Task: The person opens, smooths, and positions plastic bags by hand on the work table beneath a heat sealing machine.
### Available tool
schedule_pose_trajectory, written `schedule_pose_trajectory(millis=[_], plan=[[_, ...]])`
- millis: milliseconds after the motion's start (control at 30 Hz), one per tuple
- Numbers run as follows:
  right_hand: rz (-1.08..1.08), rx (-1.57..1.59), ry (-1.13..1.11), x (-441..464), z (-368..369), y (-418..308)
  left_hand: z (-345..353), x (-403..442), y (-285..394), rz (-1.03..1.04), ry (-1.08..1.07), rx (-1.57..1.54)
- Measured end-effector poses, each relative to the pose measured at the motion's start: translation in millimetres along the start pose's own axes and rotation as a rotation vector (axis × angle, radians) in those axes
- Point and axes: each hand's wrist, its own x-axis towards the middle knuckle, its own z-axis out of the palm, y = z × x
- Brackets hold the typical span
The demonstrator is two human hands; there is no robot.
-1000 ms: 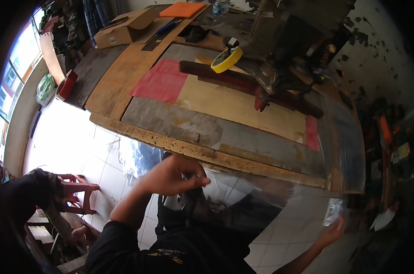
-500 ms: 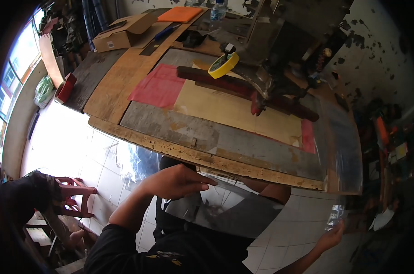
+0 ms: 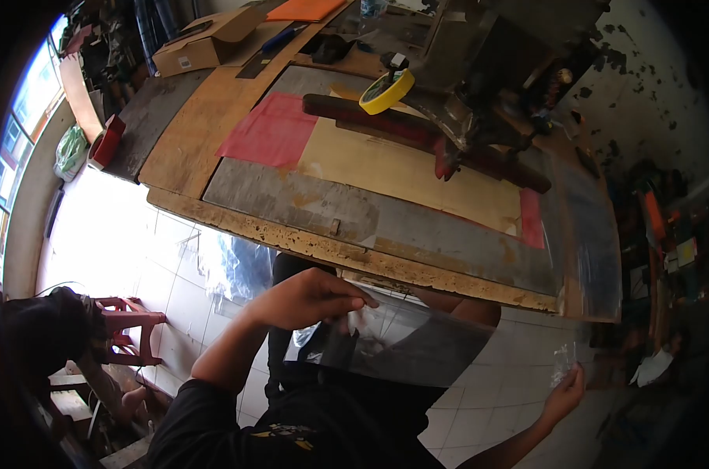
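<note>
My left hand [image 3: 311,299] is closed just under the front edge of the table, its thumb and fingers pinched on a clear plastic sheet [image 3: 417,344]. The see-through sheet spans my lap toward the right, and my legs and the floor tiles show through it. Out to the right, my right hand [image 3: 565,395] is closed on a crinkled, shiny end of clear plastic. Whether both ends belong to one sheet is hard to make out, because the film is so transparent.
Before me stands a worktable [image 3: 354,266] with a press-like machine [image 3: 464,117]. A yellow tape roll [image 3: 387,92] hangs on it, above a cream panel [image 3: 401,170] with pink ends. A cardboard box [image 3: 202,47] sits at the back left. Another person and a red stool [image 3: 128,328] are at lower left.
The whole view has shifted slightly, with the table edge higher. The plastic near my left hand has moved and catches light below the fingers. My right hand appears slightly higher and farther left.
</note>
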Motion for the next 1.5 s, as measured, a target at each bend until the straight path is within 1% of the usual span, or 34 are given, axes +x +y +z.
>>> schedule_pose_trajectory(millis=[33, 67, 133, 167, 200, 267, 300, 367, 433, 500, 533, 600, 633, 700, 733, 800, 833, 900, 933, 967, 1000, 1033, 1067, 1100, 1167, 1200, 1233, 1300, 1333, 1367, 1433, 1467, 1500], plan=[[0.000, -0.002, -0.001, -1, 0, -2, -1, -1, 7, -0.156, -0.042, 0.004], [0.004, 0.019, -0.011, -4, -1, -13, -3, 0, 6, -0.159, -0.044, 0.001], [0.012, 0.035, -0.024, -7, -2, -18, -7, 3, 2, -0.134, -0.174, 0.133], [-0.046, 0.030, -0.006, -6, -3, -15, -8, 4, 1, -0.138, -0.178, 0.130], [-0.105, 0.026, 0.012, -5, -3, -14, -10, 7, 0, -0.150, -0.263, 0.120], [-0.081, -0.008, 0.015, -3, -6, -12, -8, 14, -11, -0.144, -0.444, 0.085], [-0.061, -0.039, 0.020, -2, -8, -11, -7, 14, -16, -0.144, -0.447, 0.085], [-0.081, -0.048, 0.051, 3, -11, -3, -2, 17, -18, -0.308, -0.581, 0.057], [-0.099, -0.060, 0.078, 4, -14, 2, 1, 18, -20, -0.308, -0.614, 0.106], [-0.043, 0.039, 0.103, 6, -18, -2, 1, 17, -15, -0.329, -0.665, 0.035], [-0.040, 0.037, 0.103, 6, -19, -3, 1, 17, -19, -0.330, -0.668, 0.035], [-0.077, 0.030, 0.089, 7, -19, -4, 1, 15, -30, 0.008, -0.548, -0.006], [-0.074, 0.028, 0.088, 7, -19, -5, 0, 16, -33, 0.007, -0.552, -0.007], [-0.021, 0.051, -0.061, 7, -16, -5, -1, 17, -37, 0.218, -0.468, 0.012], [-0.020, 0.051, -0.061, 6, -15, -5, 0, 18, -37, 0.217, -0.469, 0.012], [0.036, -0.068, -0.168, 3, -13, -10, 6, 20, -39, 0.366, -0.415, -0.014], [0.036, -0.067, -0.170, 1, -12, -13, 8, 19, -41, 0.365, -0.415, -0.014], [0.249, -0.101, -0.350, -3, -13, -33, 10, 19, -44, 0.312, -0.427, -0.042], [0.252, -0.102, -0.350, -6, -12, -33, 10, 20, -43, 0.288, -0.437, -0.052], [0.281, -0.109, -0.407, -8, -11, -33, 9, 21, -42, 0.264, -0.447, -0.063], [0.309, -0.115, -0.464, -10, -9, -32, 5, 23, -44, 0.167, -0.559, -0.116], [0.310, -0.116, -0.464, -14, -4, -21, 3, 25, -46, 0.067, -0.669, -0.170], [0.239, -0.095, -0.464, -21, 4, -3, 7, 27, -49, 0.067, -0.714, -0.371], [0.169, -0.074, -0.463, -26, 10, 3, 9, 26, -46, 0.066, -0.716, -0.371], [0.184, -0.072, -0.493, -38, 17, 8, 14, 21, -36, 0.022, -0.423, -0.307], [0.203, -0.073, -0.576, -41, 18, 8, 14, 27, -35, 0.148, -0.403, -0.159], [0.220, -0.073, -0.660, -44, 21, 10, 16, 29, -32, 0.148, -0.402, -0.158], [0.251, -0.089, -0.699, -50, 28, 29, 20, 29, -25, 0.532, -0.350, 0.041], [0.210, -0.082, -0.707, -53, 33, 39, 20, 31, -31, 0.511, -0.437, -0.062], [0.170, -0.074, -0.713, -55, 34, 39, 20, 30, -33, 0.511, -0.439, -0.062], [0.217, -0.095, -0.737, -57, 34, 38, 20, 30, -36, 0.375, -0.421, -0.069], [0.259, -0.118, -0.764, -57, 33, 32, 19, 32, -41, 0.295, -0.462, -0.108], [0.261, -0.117, -0.762, -59, 32, 23, 19, 32, -40, 0.295, -0.464, -0.107]])
